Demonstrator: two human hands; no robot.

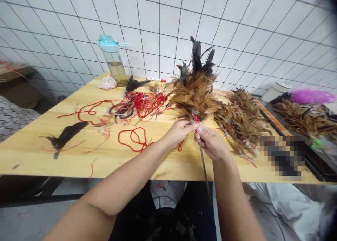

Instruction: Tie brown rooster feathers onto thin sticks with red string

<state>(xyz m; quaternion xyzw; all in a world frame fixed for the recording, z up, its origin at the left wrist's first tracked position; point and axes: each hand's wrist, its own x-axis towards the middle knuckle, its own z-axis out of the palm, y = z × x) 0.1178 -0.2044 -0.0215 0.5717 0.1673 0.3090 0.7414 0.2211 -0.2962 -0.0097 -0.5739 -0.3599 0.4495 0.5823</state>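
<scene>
A feather duster point(196, 93) of brown feathers with black plumes on top stands upright before me. Its thin stick point(204, 167) points down past the table's front edge. Red cord point(196, 118) is wound round the stick where the feathers meet it. My left hand point(180, 131) is closed round that wound part. Just beside it, my right hand point(210, 141) is pinched at the same spot, thumb touching the red cord; whether it grips the cord or the stick is partly hidden by the fingers. A loose red cord point(133, 139) loops over the table and passes behind my left forearm.
Scissors point(121, 112) lie partly under tangled red string point(149, 102). A bottle point(114, 64) stands at the back left, near a black feather point(67, 135) and a marker point(156, 79). Brown feather bundles point(239, 120) fill the right side. A pixelated patch hides something at the right front.
</scene>
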